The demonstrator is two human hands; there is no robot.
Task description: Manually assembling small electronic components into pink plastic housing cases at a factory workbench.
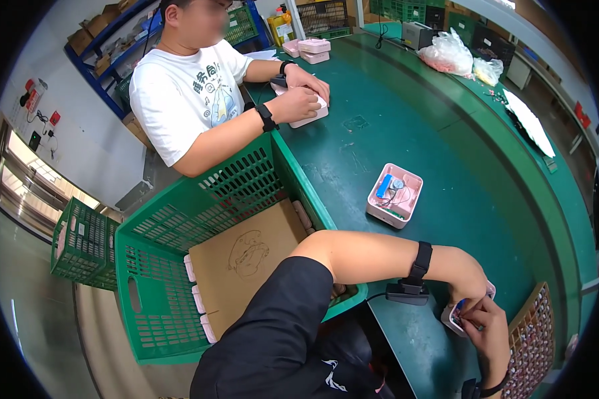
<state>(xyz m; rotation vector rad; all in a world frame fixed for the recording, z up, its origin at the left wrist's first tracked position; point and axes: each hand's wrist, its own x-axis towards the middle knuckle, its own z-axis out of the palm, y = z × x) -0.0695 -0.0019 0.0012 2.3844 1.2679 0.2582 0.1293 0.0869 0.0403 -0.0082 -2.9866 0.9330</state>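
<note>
Head view: I see both hands meet at the table's (446, 166) near edge.
Left hand (464, 282): fingers curled on a small pink open device (454, 318) — gripping it.
Right hand (489, 329): fingertips pinched inside the device (exact contact unclear).
Nearby: green crate (180, 219) to the left.

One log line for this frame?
left hand: on small pink case | right hand: working inside it | open pink case: mid-table | green crate: left
</note>
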